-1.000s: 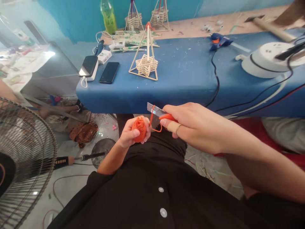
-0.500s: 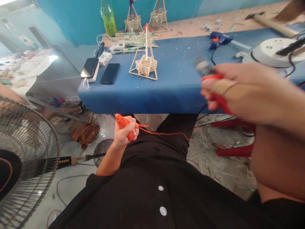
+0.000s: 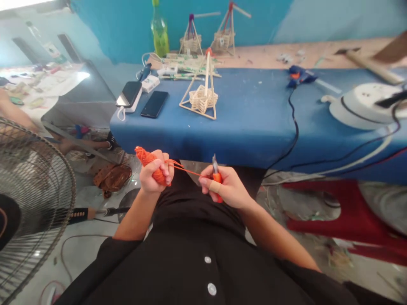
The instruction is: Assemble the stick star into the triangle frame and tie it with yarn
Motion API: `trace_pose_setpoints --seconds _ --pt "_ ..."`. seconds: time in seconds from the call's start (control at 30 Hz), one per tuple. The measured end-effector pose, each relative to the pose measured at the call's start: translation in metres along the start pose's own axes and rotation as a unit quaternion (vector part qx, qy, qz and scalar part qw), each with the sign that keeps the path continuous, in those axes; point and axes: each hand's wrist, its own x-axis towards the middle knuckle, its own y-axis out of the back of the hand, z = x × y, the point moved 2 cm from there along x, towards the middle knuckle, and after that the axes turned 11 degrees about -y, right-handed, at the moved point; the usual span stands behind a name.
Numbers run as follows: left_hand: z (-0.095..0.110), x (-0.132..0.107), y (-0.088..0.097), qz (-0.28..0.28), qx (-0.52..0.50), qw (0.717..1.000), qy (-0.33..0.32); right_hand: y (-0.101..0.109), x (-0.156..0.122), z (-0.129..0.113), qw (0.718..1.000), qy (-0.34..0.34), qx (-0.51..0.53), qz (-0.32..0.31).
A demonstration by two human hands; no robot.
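Observation:
My left hand (image 3: 155,173) is closed around a bundle of orange yarn (image 3: 146,157), which sticks out past the thumb. Strands of the yarn stretch across to my right hand (image 3: 224,186), where thumb and fingertips pinch them. The same hand grips a pair of pliers (image 3: 215,164) with orange-red handles, its metal jaws pointing up and away from me. Both hands are over my lap, just before the table edge. On the table beyond stands a pyramid frame of thin sticks (image 3: 203,99) with a small woven stick basket inside and an orange-wrapped tip.
Phones (image 3: 154,104), a charger and sticks lie on the blue table (image 3: 251,118). A green bottle (image 3: 160,38) and two more stick frames stand behind. At right are a glue gun (image 3: 297,76), a white round device (image 3: 359,106) and cables. A fan (image 3: 32,203) stands left, a red stool (image 3: 346,216) right.
My right hand has come down and left from above the table's right side, pliers in it, and now pinches the yarn strands. The loose strand is now drawn between both hands.

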Motion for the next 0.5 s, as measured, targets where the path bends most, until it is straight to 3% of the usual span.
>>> trace_pose_setpoints --seconds 0.13,0.3,0.4,0.5 --pt "0.004 0.020 0.019 0.025 0.027 0.999 -0.034 0.027 -0.001 -0.029 0.994 0.074 -0.037 0.066" --pt "-0.005 0.057 0.026 0.017 0.053 0.998 0.026 0.062 -0.009 -0.062 0.981 0.123 -0.033 0.147" --pt "-0.001 0.094 0.031 0.006 0.115 0.992 0.042 0.088 -0.017 -0.078 0.969 0.193 -0.042 0.150" --pt "0.011 0.148 0.040 -0.014 0.202 0.979 0.025 0.112 -0.026 -0.093 0.957 0.220 -0.073 0.177"
